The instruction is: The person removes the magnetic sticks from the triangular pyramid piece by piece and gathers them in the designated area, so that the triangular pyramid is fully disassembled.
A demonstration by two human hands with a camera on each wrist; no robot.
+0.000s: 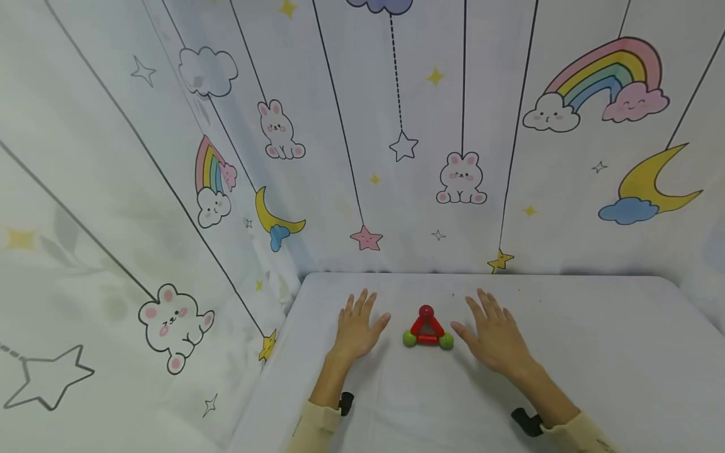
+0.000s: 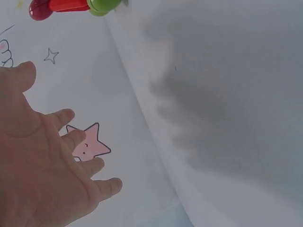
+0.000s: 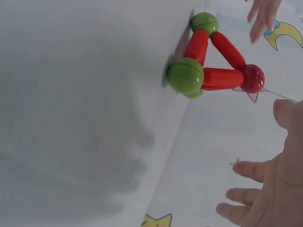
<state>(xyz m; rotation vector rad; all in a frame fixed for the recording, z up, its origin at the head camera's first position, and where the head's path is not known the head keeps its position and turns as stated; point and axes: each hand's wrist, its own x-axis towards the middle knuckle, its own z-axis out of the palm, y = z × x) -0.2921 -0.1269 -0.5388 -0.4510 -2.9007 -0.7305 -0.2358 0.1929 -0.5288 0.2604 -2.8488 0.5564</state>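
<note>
A small pyramid of magnetic-style building rods and balls (image 1: 427, 340) stands on the table between the two hands. Red rods (image 3: 222, 78) join green balls (image 3: 185, 75) at its base to one red ball (image 3: 253, 78) at its top. Part of another green ball shows behind the nearest one in the right wrist view. To the pyramid's left, the left hand (image 1: 357, 330) hovers with fingers spread, holding nothing. On the other side the right hand (image 1: 497, 336) is likewise spread and holds nothing. Neither hand touches the pyramid.
The white tabletop (image 1: 396, 402) has rounded far corners. A curtain (image 1: 408, 189) printed with bunnies, stars, moons and rainbows hangs behind it and along the left side. Black straps (image 1: 527, 421) sit at both wrists, by the cream sleeves (image 1: 583, 434).
</note>
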